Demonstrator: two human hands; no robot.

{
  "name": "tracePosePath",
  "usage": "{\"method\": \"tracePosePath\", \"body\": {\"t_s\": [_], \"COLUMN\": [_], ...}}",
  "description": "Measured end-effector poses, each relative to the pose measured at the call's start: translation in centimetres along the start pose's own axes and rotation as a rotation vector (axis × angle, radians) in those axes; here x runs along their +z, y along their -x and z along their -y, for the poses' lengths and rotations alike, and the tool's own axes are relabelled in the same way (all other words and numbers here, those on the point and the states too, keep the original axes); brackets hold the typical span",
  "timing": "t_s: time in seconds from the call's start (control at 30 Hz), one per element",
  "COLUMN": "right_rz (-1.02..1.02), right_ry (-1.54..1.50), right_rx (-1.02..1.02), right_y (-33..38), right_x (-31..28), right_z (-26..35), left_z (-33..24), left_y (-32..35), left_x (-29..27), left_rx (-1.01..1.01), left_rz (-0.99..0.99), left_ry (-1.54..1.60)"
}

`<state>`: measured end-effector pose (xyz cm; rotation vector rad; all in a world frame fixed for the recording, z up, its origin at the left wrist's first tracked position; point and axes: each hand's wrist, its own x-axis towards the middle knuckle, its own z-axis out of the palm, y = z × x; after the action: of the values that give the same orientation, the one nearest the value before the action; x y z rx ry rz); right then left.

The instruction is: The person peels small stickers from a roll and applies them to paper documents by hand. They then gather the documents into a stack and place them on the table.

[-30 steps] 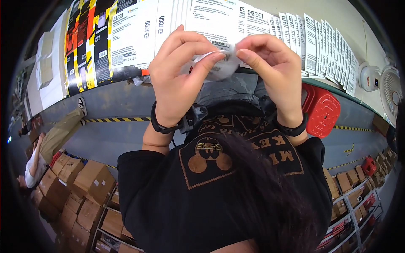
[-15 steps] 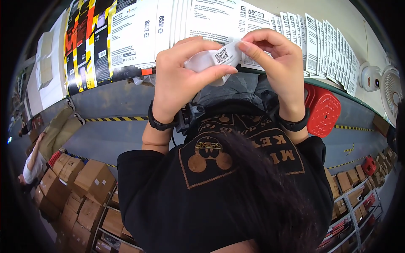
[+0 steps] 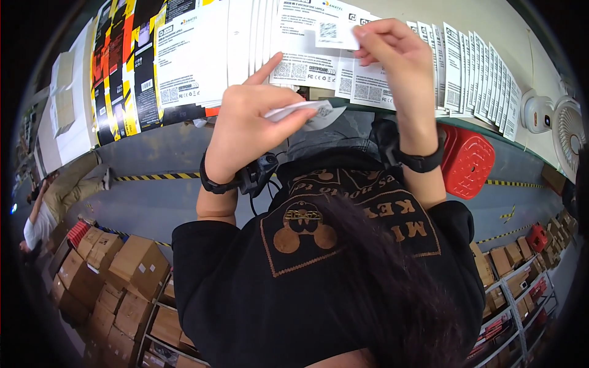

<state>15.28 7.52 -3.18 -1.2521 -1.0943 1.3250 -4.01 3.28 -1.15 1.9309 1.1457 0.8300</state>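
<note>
Grey floor (image 3: 159, 153) with striped tape, red stool (image 3: 469, 161), stacked cartons (image 3: 126, 270).

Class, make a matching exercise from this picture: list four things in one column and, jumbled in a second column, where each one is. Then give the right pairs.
Things
1. Small white printed label
2. Thin white backing strip
3. Red plastic stool
4. Brown cardboard boxes

Places
A. On the grey floor, to the person's right
B. Pinched in the fingers of the left hand
C. Stacked at the lower left
D. Held by the right hand against the white printed sheets

Pairs: 1-D, 2-B, 3-A, 4-C
</note>
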Motion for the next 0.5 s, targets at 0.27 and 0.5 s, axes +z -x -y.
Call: {"method": "tracePosePath", "body": {"t_s": [0.27,0.5], "right_rz": [0.013,-0.002], "right_ry": [0.042,0.021], "right_rx": [0.065,0.043], "right_y": [-0.2,-0.1], "right_x": [1.4,1.7], "right_z": [-1.9,-2.5], "left_z": [0.5,0.9], "left_y": [0.3,0.4], "left_x": [0.3,0.5], "left_rx": [0.003,0.032], "left_rz": [0.072,0.070], "left_ry": [-0.136,-0.145]}}
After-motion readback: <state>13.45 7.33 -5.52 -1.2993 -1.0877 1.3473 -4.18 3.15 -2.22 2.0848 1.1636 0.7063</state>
